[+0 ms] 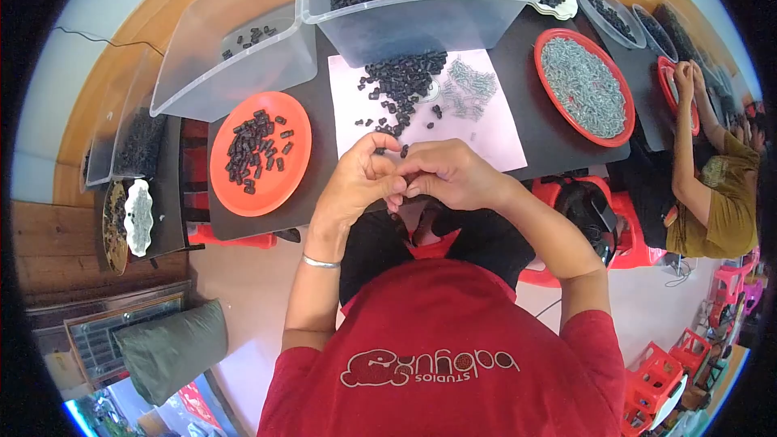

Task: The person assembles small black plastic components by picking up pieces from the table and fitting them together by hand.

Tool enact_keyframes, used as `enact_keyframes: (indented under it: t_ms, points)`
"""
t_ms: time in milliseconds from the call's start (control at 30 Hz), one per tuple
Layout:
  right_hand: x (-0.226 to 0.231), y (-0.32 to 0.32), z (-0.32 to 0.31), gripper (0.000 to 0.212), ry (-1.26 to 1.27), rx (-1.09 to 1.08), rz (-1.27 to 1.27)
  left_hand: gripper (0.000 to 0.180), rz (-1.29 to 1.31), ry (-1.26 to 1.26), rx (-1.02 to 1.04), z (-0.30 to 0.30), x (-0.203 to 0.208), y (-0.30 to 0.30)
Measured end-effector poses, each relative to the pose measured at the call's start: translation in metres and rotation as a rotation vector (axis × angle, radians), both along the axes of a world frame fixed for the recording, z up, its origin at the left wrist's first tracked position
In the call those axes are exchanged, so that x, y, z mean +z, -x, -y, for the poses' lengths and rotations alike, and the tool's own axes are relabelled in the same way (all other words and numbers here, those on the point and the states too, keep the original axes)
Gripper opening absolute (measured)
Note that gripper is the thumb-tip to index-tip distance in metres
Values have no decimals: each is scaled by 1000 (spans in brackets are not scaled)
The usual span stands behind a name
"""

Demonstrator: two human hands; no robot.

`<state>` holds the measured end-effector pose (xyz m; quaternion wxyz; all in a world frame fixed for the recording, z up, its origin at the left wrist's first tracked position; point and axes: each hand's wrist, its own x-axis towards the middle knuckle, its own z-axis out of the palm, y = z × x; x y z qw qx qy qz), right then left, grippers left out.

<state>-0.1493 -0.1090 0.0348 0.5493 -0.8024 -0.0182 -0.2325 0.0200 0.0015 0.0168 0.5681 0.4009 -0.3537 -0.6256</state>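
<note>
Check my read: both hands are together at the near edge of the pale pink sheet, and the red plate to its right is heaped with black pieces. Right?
Not quite: the head view shows the red plate heaped with small silvery metal pieces. The left hand and right hand are together at the pale pink sheet's near edge, as stated.
</note>
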Motion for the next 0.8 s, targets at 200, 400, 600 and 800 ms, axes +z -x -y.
enact_keyframes:
  t_ms: [200, 400, 600, 800]
  points:
    - [-6, -4, -1, 19, 132, -129, 108, 39, -110, 37, 64, 0, 0, 3]
    - [-6, -8, 1, 25, 171, -140, 156, 41, -85, 90, 64, -1, -2, 1]
    - [-12, -4, -1, 31, 107, -113, 131, 41, -91, 73, 33, -1, 0, 2]
    - [-12, -7, -6, 32, 146, -168, 154, 41, -108, 67, 55, -2, -1, 2]
